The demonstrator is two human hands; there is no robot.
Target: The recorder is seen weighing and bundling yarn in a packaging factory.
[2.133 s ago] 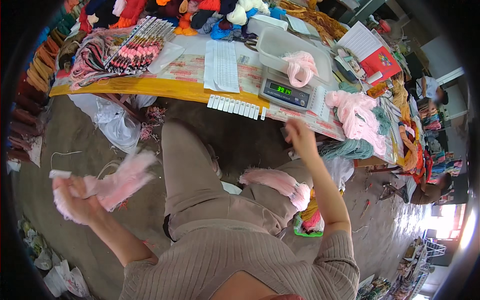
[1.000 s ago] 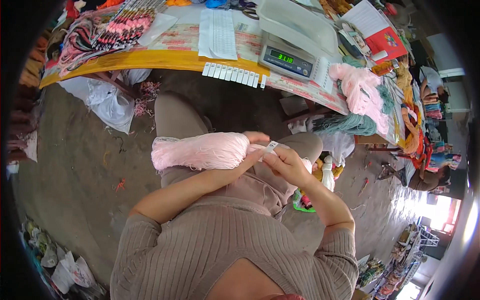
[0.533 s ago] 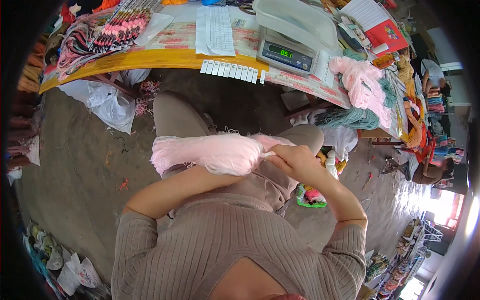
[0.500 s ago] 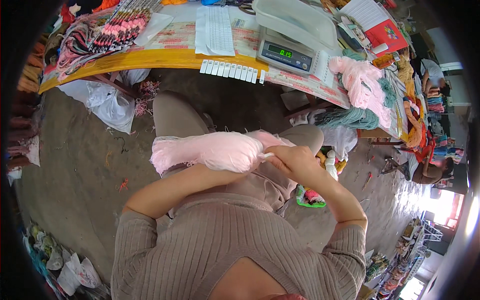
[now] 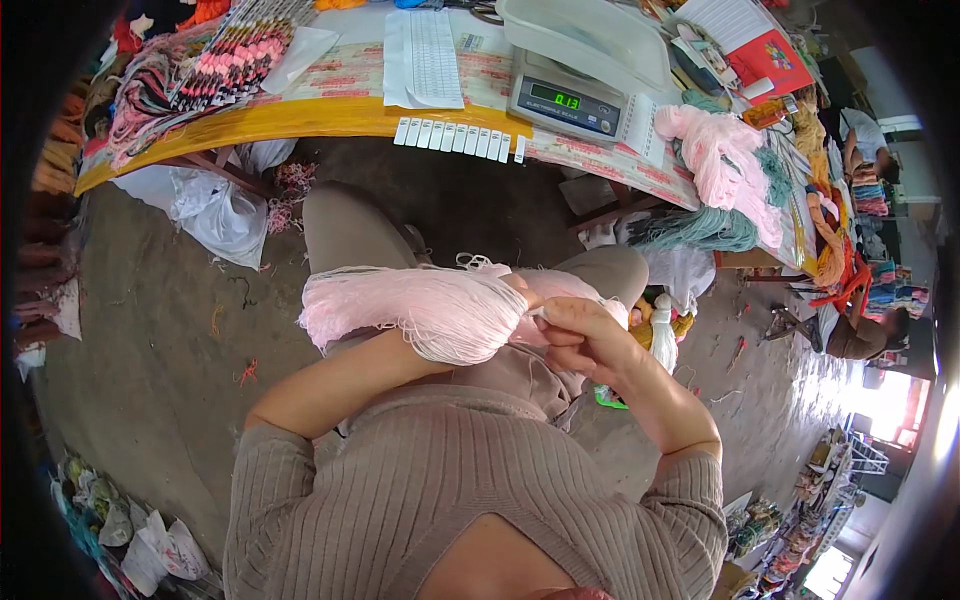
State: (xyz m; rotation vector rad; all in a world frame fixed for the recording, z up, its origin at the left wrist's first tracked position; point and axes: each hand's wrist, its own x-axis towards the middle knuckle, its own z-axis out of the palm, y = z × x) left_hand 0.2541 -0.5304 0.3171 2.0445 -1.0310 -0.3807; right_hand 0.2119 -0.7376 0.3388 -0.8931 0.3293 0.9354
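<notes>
A hank of pale pink yarn (image 5: pixel 420 305) lies across my left wrist and hand above my lap, its loose end hanging to the left. Most of my left hand (image 5: pixel 522 291) is covered by the yarn; a bit of it shows at the hank's right end, closed on the strands. Thumb and forefinger of my right hand (image 5: pixel 592 338) pinch a small white strip (image 5: pixel 538 312) at that same end, and the other fingers curl in below. More pink yarn (image 5: pixel 560 284) spreads behind and to the right of my hands, over my thighs.
Ahead stands a table (image 5: pixel 300 120) with a digital scale (image 5: pixel 570 105) bearing a clear tub (image 5: pixel 590 40). White tags (image 5: pixel 450 137) line its edge. Pink yarn (image 5: pixel 725 160) and teal yarn (image 5: pixel 700 230) hang off its right side. A white bag (image 5: pixel 215 210) is on the floor at left.
My right hand has turned and shifted slightly down, its fingers curling in more. More of my left hand shows at the hank's end. Some loops of yarn now stick up along the top.
</notes>
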